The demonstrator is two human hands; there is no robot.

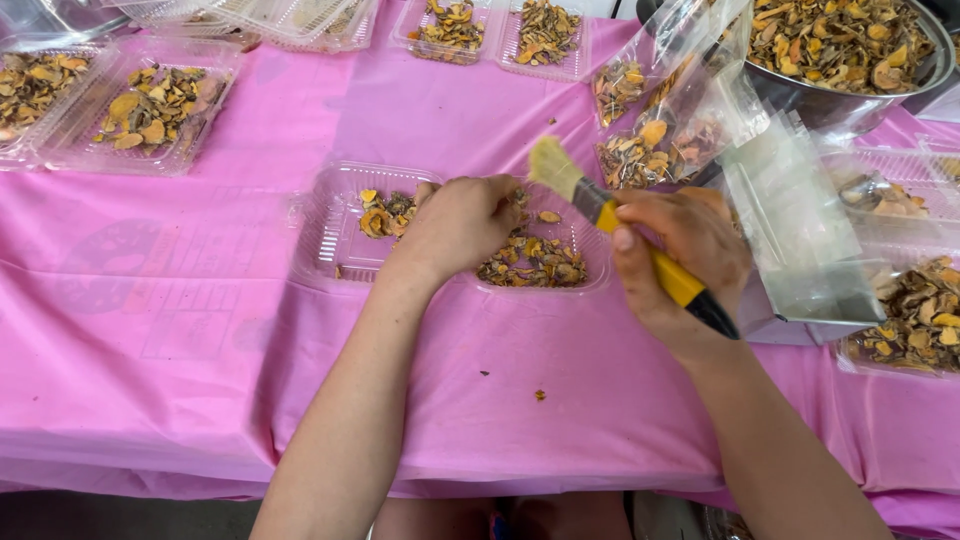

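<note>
Pink tablecloth [180, 330] over table. Clear two-compartment tray [325, 235] at centre holds dried orange-brown slices [530, 262]. Left hand [462, 225] curled, fingers down in the tray on the slices; can't tell if pinching any. Right hand [680, 250] closed around yellow-black brush [610, 215], bristles up-left just above tray. Metal bowl [850, 105] of slices far right, filled trays far left.
</note>
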